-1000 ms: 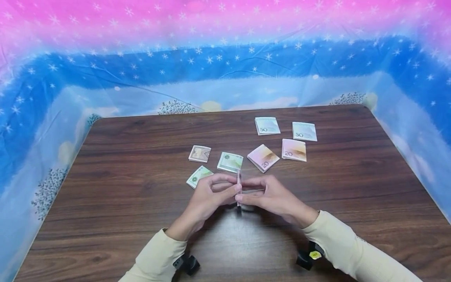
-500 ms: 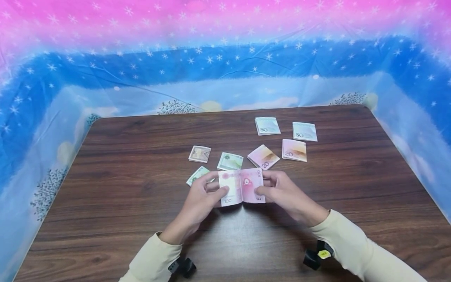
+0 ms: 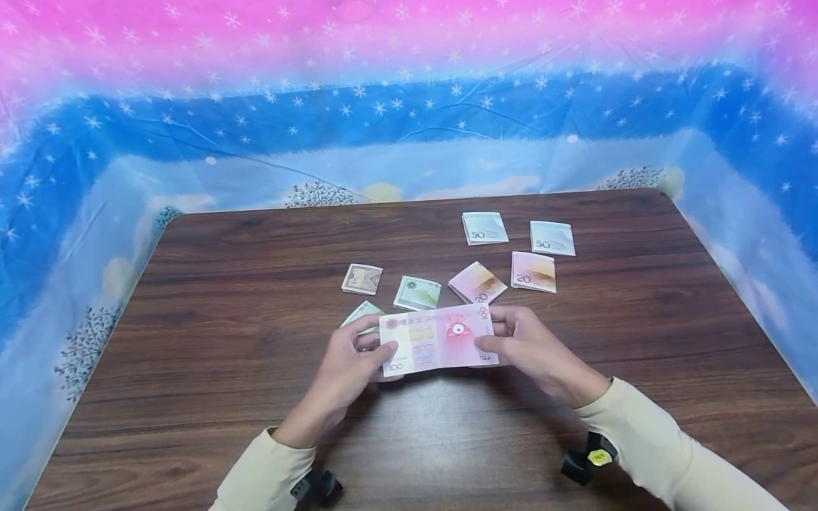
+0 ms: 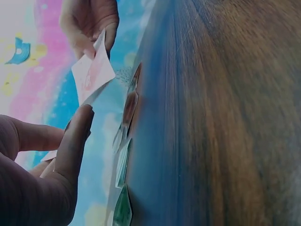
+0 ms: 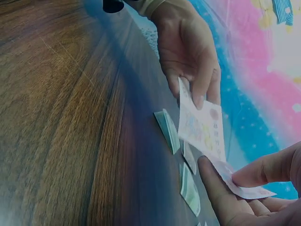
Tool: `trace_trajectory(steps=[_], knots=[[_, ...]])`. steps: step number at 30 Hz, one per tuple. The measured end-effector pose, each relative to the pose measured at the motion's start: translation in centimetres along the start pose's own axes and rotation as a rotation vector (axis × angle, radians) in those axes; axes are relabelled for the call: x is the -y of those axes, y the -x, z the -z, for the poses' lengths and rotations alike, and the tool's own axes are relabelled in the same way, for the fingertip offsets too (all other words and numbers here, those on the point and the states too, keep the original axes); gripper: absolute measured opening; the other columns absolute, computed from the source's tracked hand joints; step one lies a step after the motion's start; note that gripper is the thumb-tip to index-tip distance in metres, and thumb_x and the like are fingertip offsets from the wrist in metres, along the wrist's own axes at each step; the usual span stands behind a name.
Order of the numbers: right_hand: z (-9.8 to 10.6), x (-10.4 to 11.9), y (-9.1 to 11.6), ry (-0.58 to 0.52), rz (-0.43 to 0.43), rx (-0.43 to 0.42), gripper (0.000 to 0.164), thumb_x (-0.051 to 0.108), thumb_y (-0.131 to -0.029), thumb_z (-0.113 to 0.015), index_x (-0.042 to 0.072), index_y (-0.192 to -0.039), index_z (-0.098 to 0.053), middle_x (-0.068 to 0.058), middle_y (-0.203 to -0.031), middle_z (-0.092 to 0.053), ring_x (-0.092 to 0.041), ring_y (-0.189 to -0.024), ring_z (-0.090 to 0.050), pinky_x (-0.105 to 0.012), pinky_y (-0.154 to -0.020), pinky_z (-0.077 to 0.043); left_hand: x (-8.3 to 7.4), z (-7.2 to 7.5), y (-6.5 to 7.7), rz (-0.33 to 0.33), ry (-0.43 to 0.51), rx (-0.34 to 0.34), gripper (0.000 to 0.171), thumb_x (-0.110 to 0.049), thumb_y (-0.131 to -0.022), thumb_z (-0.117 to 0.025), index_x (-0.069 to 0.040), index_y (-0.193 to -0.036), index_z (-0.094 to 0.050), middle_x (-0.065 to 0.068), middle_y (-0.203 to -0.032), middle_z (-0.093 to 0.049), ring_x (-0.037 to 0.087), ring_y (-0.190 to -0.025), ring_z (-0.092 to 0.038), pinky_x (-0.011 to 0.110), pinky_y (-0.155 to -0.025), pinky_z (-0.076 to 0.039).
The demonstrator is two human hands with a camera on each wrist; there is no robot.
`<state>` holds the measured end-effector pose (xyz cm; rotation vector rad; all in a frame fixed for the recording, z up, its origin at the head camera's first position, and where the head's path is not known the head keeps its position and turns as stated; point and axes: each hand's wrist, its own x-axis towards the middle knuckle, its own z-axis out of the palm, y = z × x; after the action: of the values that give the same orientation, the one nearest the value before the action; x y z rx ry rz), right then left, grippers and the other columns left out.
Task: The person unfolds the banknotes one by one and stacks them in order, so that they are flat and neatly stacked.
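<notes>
- My hands both pinch one pink 100 note, one at each end, so it stretches between them above the near-middle part of the bench.
- My left hand has its thumb on the note's face near the left edge, with the fingers behind.
- My right hand mirrors it: thumb on the face near the right edge, fingers at the back.
- My forearms come in from the lower corners and angle inward, pale sleeves ending at the wrists; a black device sits at each.
- The note is spread nearly flat, slightly bent, its face tilted towards me.
- Just past my left fingers lies a partly hidden green note; another green-printed note and a folded 20 note lie just beyond the pink one.
</notes>
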<state>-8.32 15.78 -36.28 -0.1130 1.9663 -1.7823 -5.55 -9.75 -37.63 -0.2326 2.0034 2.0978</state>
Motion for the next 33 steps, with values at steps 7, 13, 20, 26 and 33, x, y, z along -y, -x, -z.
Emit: trace_trajectory(steps=[7, 13, 20, 26, 33], knots=[[0.6, -0.5, 0.0, -0.057, -0.020, 0.034, 0.048, -0.007, -0.091, -0.058, -0.017, -0.136, -0.046, -0.015, -0.105, -0.072, -0.013, -0.087, -0.067, -0.026, -0.076, -0.059, 0.3, 0.4, -0.4, 0.054, 0.080, 0.027, 0.037, 0.016, -0.090, -0.059, 0.007, -0.126, -0.059, 0.027, -0.111, -0.069, 0.028, -0.084, -0.072, 0.043, -0.070, -0.064], [1.1, -0.8, -0.1, -0.090, -0.037, 0.043, 0.040, -0.004, -0.092, -0.062, -0.017, -0.128, -0.053, -0.010, -0.099, -0.073, -0.013, -0.085, -0.067, -0.027, -0.076, -0.059, 0.6, 0.6, -0.6, 0.076, 0.082, 0.031, 0.039, 0.018, -0.088, -0.059, 0.007, -0.126, -0.058, 0.025, -0.114, -0.069, 0.025, -0.085, -0.071, 0.042, -0.071, -0.064], [1.7, -1.1, -0.1, 0.017, -0.047, -0.039, 0.031, 0.002, -0.088, -0.071, -0.012, -0.114, -0.065, -0.008, -0.093, -0.075, -0.011, -0.078, -0.066, -0.024, -0.068, -0.057, 0.6, 0.7, -0.3, 0.029, -0.082, 0.030, 0.043, 0.011, -0.086, -0.068, 0.004, -0.128, -0.061, 0.021, -0.108, -0.072, 0.018, -0.077, -0.070, 0.030, -0.063, -0.061], [1.8, -1.5, -0.2, 0.071, -0.073, -0.070, 0.021, 0.003, -0.087, -0.073, -0.009, -0.105, -0.067, -0.005, -0.087, -0.074, -0.009, -0.073, -0.063, -0.024, -0.065, -0.055, 0.4, 1.2, 0.1, -0.077, -0.210, 0.066, 0.047, 0.014, -0.085, -0.068, 0.005, -0.130, -0.060, 0.024, -0.102, -0.072, 0.024, -0.074, -0.072, 0.032, -0.063, -0.063], [1.9, -1.9, -0.4, 0.085, -0.091, -0.089, 0.029, 0.002, -0.088, -0.072, -0.012, -0.113, -0.065, -0.008, -0.091, -0.074, -0.009, -0.075, -0.064, -0.023, -0.064, -0.057, 0.2, 1.8, 1.0, -0.236, -0.544, 0.004, 0.046, 0.010, -0.085, -0.073, -0.002, -0.128, -0.063, 0.015, -0.104, -0.075, 0.020, -0.075, -0.074, 0.033, -0.067, -0.062]])
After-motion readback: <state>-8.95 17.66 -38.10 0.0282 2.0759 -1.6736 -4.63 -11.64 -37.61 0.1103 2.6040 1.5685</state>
